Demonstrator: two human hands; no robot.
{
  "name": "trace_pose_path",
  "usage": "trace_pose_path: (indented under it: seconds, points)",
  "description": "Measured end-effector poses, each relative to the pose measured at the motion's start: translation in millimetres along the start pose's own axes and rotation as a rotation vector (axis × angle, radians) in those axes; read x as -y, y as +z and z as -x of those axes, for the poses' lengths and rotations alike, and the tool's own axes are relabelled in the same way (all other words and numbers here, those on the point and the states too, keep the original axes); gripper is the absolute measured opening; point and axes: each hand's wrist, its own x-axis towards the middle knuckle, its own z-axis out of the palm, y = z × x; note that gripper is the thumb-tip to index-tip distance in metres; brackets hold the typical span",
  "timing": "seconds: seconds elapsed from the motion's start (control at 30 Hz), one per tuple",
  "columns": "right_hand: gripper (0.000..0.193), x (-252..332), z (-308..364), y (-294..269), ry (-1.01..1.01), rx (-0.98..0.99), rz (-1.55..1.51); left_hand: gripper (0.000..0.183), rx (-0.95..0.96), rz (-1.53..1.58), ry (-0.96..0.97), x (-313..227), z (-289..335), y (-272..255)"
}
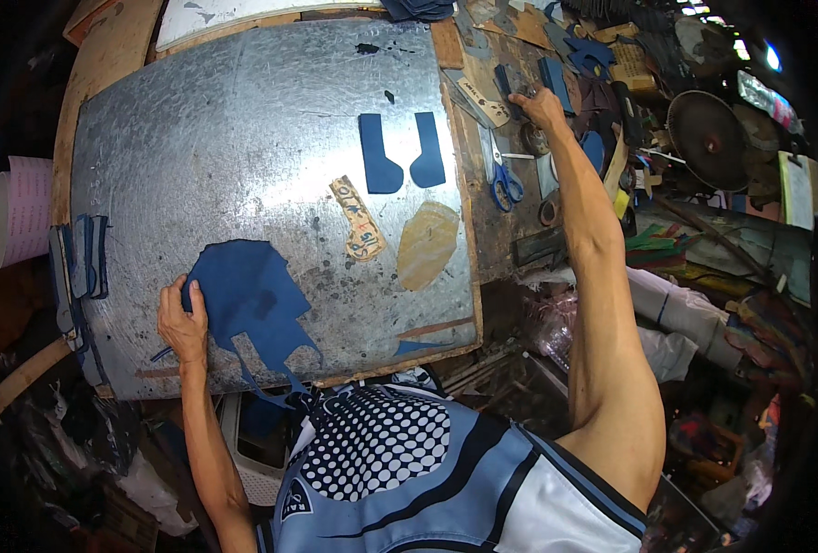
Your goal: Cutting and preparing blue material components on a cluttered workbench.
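A dark blue sheet of leather-like material (252, 290), with ragged, cut-out edges, lies on the metal-topped table. My left hand (184, 323) grips its left edge, thumb on top. My right arm stretches far right to the wooden bench, where my right hand (542, 109) has its fingers apart beside small blue pieces (553, 76); I see nothing held in it. Two hook-shaped blue cut pieces (378, 157) lie side by side toward the table's right. Below them are a marked brown card pattern (357, 219) and a tan oval pattern (428, 245).
Blue-handled scissors (505, 184) and a marked pattern strip (485, 100) lie on the bench beyond the table's right edge. A round dark metal disc (707, 138) stands farther right amid clutter. Blue scraps (86, 256) hang at the table's left edge, near a rolled pink-white sheet (23, 212).
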Motion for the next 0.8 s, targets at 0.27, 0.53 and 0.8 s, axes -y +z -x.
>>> trace_pose_path:
  seconds: [0.27, 0.53, 0.8]
  points:
    - [0.086, -11, -10, 23, 0.015, 0.037, -0.257, 0.022, -0.043, -0.002, -0.013, 13, 19, 1]
    - [0.071, -37, 11, -5, -0.038, -0.143, -0.844, 0.021, -0.053, 0.186, -0.064, -1, 9, 61]
    - [0.068, 167, 300, 103, -0.281, 0.083, -0.618, 0.022, 0.045, 0.276, -0.066, 22, 22, 61]
